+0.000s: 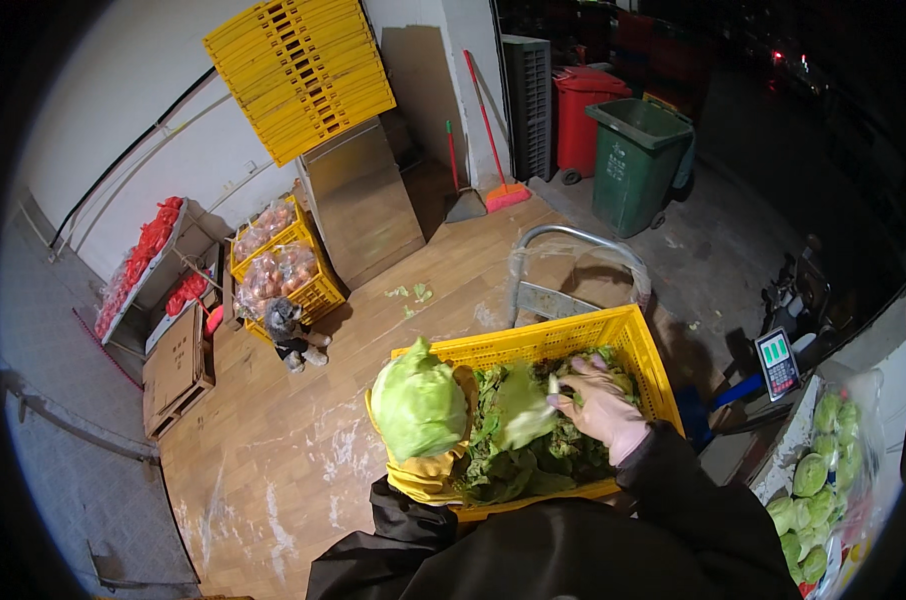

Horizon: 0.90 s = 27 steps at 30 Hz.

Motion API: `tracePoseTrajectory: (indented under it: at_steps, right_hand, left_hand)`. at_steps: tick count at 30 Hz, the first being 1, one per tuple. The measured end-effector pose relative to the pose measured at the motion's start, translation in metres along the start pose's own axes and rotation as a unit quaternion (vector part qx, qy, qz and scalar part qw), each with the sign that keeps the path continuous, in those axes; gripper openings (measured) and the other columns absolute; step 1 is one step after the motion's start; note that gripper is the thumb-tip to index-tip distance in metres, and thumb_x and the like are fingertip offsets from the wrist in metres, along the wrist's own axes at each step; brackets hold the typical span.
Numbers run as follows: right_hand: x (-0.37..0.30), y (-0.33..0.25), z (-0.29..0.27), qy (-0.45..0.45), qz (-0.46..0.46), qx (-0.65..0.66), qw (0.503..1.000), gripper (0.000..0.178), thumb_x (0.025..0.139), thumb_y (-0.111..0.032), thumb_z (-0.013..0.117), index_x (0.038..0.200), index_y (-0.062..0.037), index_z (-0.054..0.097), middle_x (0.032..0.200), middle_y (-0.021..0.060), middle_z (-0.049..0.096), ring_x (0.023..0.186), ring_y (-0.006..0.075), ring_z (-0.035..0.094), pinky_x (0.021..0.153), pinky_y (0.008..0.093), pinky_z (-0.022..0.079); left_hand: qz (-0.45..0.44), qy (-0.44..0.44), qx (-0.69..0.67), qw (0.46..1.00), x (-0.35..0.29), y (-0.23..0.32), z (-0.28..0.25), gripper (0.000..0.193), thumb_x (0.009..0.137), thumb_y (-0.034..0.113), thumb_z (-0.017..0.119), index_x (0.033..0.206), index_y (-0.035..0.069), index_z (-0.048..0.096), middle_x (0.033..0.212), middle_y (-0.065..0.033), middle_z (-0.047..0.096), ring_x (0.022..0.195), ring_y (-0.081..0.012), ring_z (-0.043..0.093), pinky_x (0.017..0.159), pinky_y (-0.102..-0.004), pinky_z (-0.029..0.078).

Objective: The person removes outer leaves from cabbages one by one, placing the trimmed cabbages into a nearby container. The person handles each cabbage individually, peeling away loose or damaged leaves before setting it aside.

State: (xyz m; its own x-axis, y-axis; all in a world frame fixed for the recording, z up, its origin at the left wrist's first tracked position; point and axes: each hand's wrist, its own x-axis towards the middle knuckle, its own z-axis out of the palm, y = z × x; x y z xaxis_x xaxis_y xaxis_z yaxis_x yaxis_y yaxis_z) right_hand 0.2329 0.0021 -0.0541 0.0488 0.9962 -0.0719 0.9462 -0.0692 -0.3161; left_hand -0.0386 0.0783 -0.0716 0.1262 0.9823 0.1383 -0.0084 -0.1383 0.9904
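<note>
My left hand (428, 477), in a yellow glove, is closed round a pale green head of lettuce (420, 405) at the left side of a yellow crate (661, 375). Darker, ragged leaves (508, 470) fill much of that crate. Above them is my right hand (601, 405) in a pale pink glove, its fingers apart. A loose lettuce leaf (525, 408), smeared by motion, is right at its fingertips; whether they touch is hard to tell.
A metal-framed cart handle (578, 235) stands behind the crate. To the right are a scale display (777, 362) and bagged lettuce heads (818, 475). A small dog (293, 333) is by yellow crates of bagged produce (318, 290). Green (638, 170) and red bins (581, 115) stand farther back.
</note>
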Motion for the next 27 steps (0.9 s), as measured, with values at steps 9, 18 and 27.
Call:
tracePoseTrajectory:
  at_steps: [9, 18, 27]
  right_hand:
    - [-0.019, -0.1, -0.031, 0.222, -0.156, 0.345, 0.898, 0.021, 0.085, -0.011, 0.075, 0.08, -0.002, 0.056, 0.116, 0.0133, 0.064, 0.104, 0.0228, 0.059, 0.092, 0.0371, 0.05]
    - [0.013, -0.022, -0.027, -0.003, 0.091, 0.239, 0.967, 0.025, 0.1, -0.022, 0.056, 0.094, -0.0001, 0.064, 0.105, 0.0166, 0.07, 0.097, 0.0258, 0.066, 0.083, 0.0385, 0.05]
    - [-0.022, -0.113, -0.021, 0.243, -0.188, 0.401, 0.863, 0.032, 0.081, -0.018, 0.081, 0.084, -0.0003, 0.055, 0.138, 0.0273, 0.052, 0.129, 0.0338, 0.051, 0.105, 0.041, 0.043]
  left_hand:
    - [-0.098, -0.081, -0.418, 0.899, -0.015, 0.033, 0.021, 0.088, 0.088, 0.073, 0.045, 0.15, 0.011, 0.034, 0.146, -0.0173, 0.045, 0.133, -0.036, 0.045, 0.111, -0.0499, 0.038]
    - [-0.119, -0.024, -0.427, 0.896, -0.021, 0.037, 0.022, 0.046, 0.097, 0.044, 0.054, 0.126, 0.008, 0.055, 0.123, -0.0122, 0.061, 0.105, -0.0276, 0.063, 0.088, -0.0387, 0.054]
    - [-0.162, -0.12, -0.508, 0.838, -0.014, 0.018, 0.008, 0.087, 0.087, 0.076, 0.042, 0.149, 0.016, 0.037, 0.149, -0.0169, 0.043, 0.136, -0.0367, 0.043, 0.113, -0.0564, 0.035]
